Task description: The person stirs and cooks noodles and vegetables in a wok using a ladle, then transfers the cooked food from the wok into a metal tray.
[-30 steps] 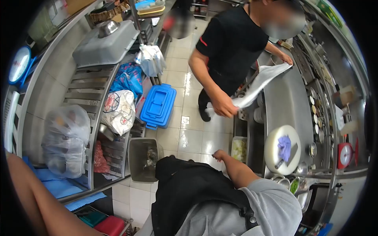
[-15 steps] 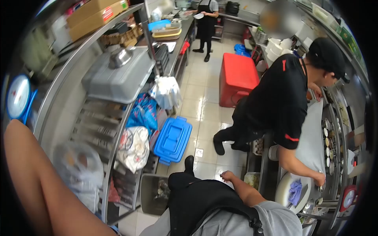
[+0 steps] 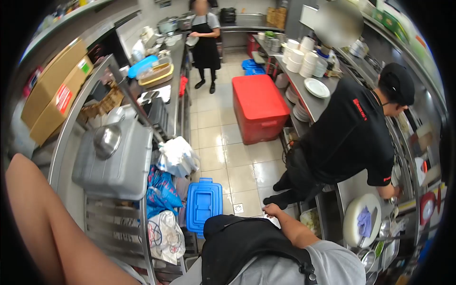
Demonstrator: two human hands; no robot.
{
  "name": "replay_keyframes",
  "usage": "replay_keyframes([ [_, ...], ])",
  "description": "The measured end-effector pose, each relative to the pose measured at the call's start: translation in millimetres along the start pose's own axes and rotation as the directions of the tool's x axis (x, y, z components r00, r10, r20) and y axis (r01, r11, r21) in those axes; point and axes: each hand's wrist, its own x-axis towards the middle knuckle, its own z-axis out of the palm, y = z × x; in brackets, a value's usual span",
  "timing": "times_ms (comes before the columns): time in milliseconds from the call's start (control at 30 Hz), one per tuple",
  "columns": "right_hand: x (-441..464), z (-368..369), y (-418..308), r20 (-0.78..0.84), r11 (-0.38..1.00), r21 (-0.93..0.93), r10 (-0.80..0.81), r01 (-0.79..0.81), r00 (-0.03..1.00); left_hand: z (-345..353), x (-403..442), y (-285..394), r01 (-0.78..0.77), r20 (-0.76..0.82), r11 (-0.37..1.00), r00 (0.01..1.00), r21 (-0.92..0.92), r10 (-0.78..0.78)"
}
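My right hand (image 3: 272,210) hangs low in front of my dark apron (image 3: 244,242), fingers loosely curled, with nothing visible in them. It is nearest the tiled floor (image 3: 228,164) and a co-worker's dark shoe, and looks apart from both. My left arm (image 3: 40,209) is sharply bent at the left edge; its hand is out of the picture. Ahead on the floor lies a blue lidded bin (image 3: 204,205). Right of my right hand, a container with pale greenish contents (image 3: 309,221) sits low beside the counter.
A co-worker (image 3: 351,137) in black leans over the right counter, near a round white board (image 3: 356,221) with a purple cloth (image 3: 365,222). A red cooler box (image 3: 260,107) stands ahead. Another person (image 3: 205,42) stands farther back. The left rack bears a grey tub (image 3: 114,164).
My view has shifted forward and up along the aisle. The red cooler and blue bin appear farther left. The far person's upper body now shows. My right hand stays low and curled.
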Motion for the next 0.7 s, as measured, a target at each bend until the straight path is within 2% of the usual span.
replay_keyframes([
  [67, 30, 9, 7, -0.010, 0.971, -0.204, -0.129, 0.124, 0.992, 8, 4, -12, 0.008, 0.018, 1.000, 1.000, -0.023, -0.008],
  [100, 24, 10, 1, 0.002, 0.964, -0.225, -0.145, 0.141, 0.989, 13, 6, -17, 0.013, 0.027, 0.999, 1.000, -0.034, -0.012],
  [133, 12, 10, -9, 0.049, 0.991, -0.126, -0.029, 0.035, 0.998, 17, 9, -21, 0.017, 0.036, 0.999, 0.999, -0.045, -0.015],
  [300, 4, 6, 9, 0.027, 0.993, -0.119, 0.019, -0.016, 0.999, 39, 19, -39, 0.010, 0.066, 0.997, 0.998, -0.081, -0.005],
  [333, 4, 4, 18, 0.012, 0.996, -0.073, 0.051, -0.050, 0.999, 44, 17, -43, 0.018, 0.076, 0.996, 0.997, -0.089, -0.011],
  [400, 1, -2, 35, 0.039, 0.985, -0.106, 0.142, -0.137, 0.989, 52, 20, -47, 0.010, 0.081, 0.996, 0.997, -0.093, -0.002],
  [467, -18, -3, 49, -0.026, 0.985, -0.079, 0.150, -0.151, 0.988, 61, 21, -49, 0.017, 0.088, 0.995, 0.996, -0.097, -0.008],
  [533, -32, -3, 57, -0.025, 0.979, -0.088, 0.184, -0.186, 0.983, 68, 28, -51, -0.012, 0.073, 0.995, 0.997, -0.102, 0.019],
  [700, -46, 17, 94, -0.084, 0.960, 0.029, 0.280, -0.279, 0.956, 85, 65, -30, -0.158, -0.006, 0.974, 0.987, -0.160, 0.159],
])
